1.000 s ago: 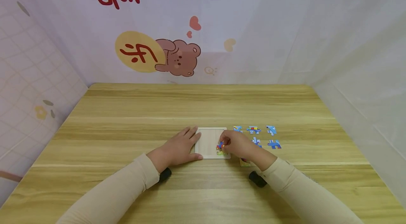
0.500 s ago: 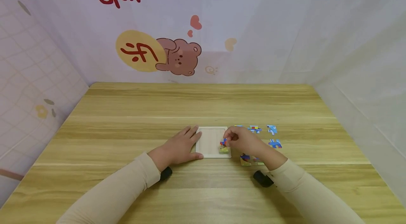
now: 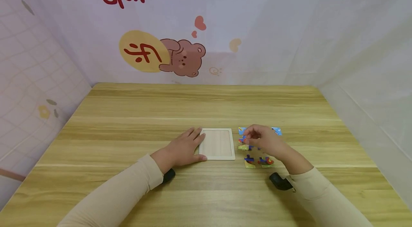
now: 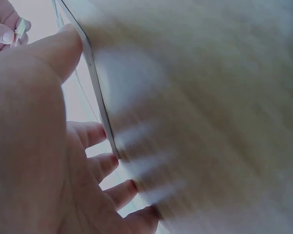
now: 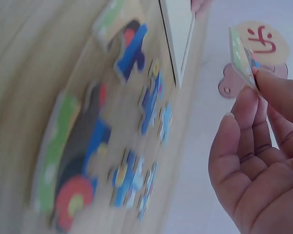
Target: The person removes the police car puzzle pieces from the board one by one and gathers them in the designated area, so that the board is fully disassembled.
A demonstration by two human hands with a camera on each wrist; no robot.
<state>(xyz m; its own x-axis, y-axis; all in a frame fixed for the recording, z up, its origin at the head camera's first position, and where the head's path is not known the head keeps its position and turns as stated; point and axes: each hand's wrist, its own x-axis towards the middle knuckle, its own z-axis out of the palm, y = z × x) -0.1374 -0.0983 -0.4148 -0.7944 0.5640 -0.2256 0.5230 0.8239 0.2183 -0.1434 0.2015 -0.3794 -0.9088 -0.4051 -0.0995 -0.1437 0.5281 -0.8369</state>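
Note:
My left hand [image 3: 181, 150] lies at the left side of a pale wooden puzzle frame [image 3: 233, 144], fingers spread and extended. In the left wrist view its thumb and fingertips touch the frame's edge [image 4: 98, 92]. To the right of the frame, my right hand [image 3: 268, 143] pinches a jigsaw piece [image 5: 240, 61] between thumb and fingers, raised above the table. That piece has a green edge with blue and red parts. Below and around the hand lie several other jigsaw pieces [image 3: 249, 161]; the hand hides some of them in the head view.
The wood-grain table [image 3: 145, 109] spreads around the frame. White printed cloth [image 3: 257, 23] hangs at the back and both sides. Dark wrist-worn devices [image 3: 280, 181] sit under both forearms.
My right hand has moved right from over the frame to above the loose pieces, carrying the jigsaw piece with it. The left hand stays on the frame.

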